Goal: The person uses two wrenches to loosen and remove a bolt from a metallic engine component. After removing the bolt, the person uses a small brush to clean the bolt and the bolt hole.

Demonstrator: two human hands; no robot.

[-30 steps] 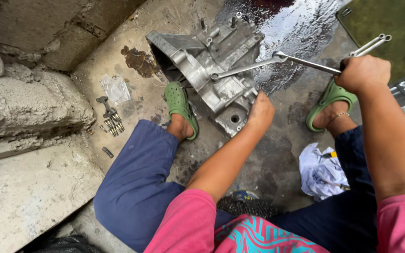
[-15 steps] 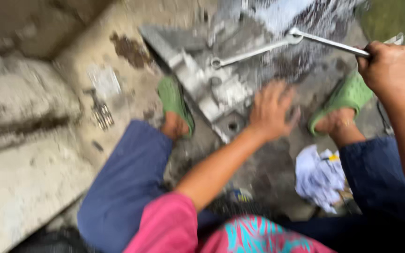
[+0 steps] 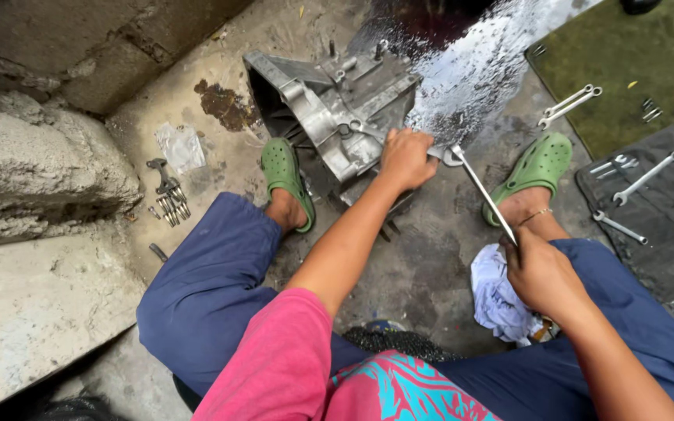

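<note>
A grey cast-metal gearbox housing (image 3: 329, 109) lies on the concrete between my two feet in green clogs. My left hand (image 3: 406, 158) rests on its near right corner, fingers curled over the edge. My right hand (image 3: 541, 273) grips the handle end of a long steel spanner (image 3: 481, 187). The spanner's ring end lies at the housing's corner, just beside my left hand.
Loose bolts and a small bracket (image 3: 167, 195) lie left of my left foot. More spanners (image 3: 637, 183) rest on a dark mat at right. A white rag (image 3: 497, 300) sits by my right knee. Wet oily ground (image 3: 477, 70) spreads beyond the housing; a stone wall (image 3: 33, 156) stands left.
My right hand swung the spanner down from far right toward my knee. My left hand shifted right onto the housing's corner.
</note>
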